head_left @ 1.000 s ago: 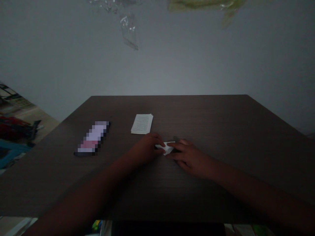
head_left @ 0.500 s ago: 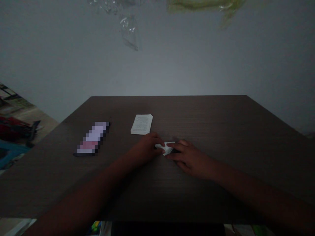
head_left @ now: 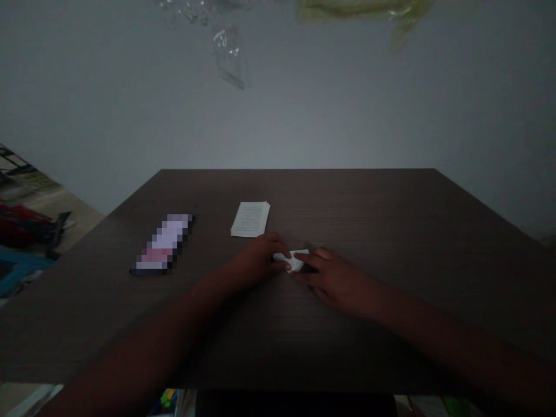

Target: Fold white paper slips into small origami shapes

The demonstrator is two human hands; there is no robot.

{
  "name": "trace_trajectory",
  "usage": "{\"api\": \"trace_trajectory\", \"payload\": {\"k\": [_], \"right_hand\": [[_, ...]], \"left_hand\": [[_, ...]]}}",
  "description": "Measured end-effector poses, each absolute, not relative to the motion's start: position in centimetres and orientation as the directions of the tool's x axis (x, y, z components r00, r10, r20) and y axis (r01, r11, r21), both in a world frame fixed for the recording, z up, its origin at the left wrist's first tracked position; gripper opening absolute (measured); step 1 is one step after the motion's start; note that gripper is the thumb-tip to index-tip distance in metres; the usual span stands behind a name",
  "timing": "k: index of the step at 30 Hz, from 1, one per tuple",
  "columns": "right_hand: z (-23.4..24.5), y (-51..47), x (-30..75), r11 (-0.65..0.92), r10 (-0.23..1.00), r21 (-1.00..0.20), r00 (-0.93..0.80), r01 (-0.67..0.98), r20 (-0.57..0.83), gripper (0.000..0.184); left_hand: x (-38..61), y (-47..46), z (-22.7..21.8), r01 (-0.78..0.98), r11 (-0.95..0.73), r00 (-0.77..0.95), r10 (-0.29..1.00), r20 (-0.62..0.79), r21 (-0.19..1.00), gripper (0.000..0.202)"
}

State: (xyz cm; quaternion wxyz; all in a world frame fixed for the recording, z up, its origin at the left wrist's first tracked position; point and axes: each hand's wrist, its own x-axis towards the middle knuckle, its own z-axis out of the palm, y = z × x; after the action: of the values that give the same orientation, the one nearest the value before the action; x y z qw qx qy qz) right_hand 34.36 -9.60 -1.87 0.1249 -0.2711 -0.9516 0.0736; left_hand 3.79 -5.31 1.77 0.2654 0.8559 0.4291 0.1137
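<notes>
A small folded piece of printed white paper (head_left: 297, 264) lies on the dark wooden table (head_left: 369, 208), between my two hands. My left hand (head_left: 259, 259) grips its left end, thumb and fingers bent around it. From the other side, my right hand (head_left: 336, 279) rests its outstretched fingers on the paper, the index fingertip pressing on top near the left thumb. Part of the paper is hidden under the fingers. Just beyond my left hand sits a stack of printed white paper sheets (head_left: 251, 219).
A phone (head_left: 164, 243) with a blurred, lit screen lies at the left of the table. Behind the far edge rises a pale wall (head_left: 304, 110) with clear plastic (head_left: 228, 55) and yellowish plastic (head_left: 365, 8) on it. Red and blue items (head_left: 21, 266) stand beyond the left edge.
Both hands stay nearly in place on the folded paper. The fingers have shifted only slightly, and the paper's near edge looks a little different.
</notes>
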Motion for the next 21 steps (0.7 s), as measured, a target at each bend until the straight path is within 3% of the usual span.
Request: {"api": "trace_trajectory", "payload": {"k": [9, 15, 21], "right_hand": [[-1.6, -9.5, 34.3, 0.832, 0.545, -0.238, -0.819, 0.502, 0.179, 0.054], [-1.5, -9.1, 34.3, 0.822, 0.551, -0.258, -0.822, 0.507, 0.141, 0.056], [-0.8, -9.3, 34.1, 0.810, 0.562, -0.270, -0.820, 0.520, 0.107, 0.054]], "left_hand": [[1.1, -2.4, 1.3, 0.517, -0.563, 0.764, 0.644, -0.050, 0.645, 0.033], [0.1, -2.4, 2.4, 0.522, -0.586, 0.780, 0.622, -0.070, 0.620, 0.054], [0.2, -3.5, 3.0, 0.553, -0.627, 0.757, 0.653, -0.017, 0.548, 0.043]]}}
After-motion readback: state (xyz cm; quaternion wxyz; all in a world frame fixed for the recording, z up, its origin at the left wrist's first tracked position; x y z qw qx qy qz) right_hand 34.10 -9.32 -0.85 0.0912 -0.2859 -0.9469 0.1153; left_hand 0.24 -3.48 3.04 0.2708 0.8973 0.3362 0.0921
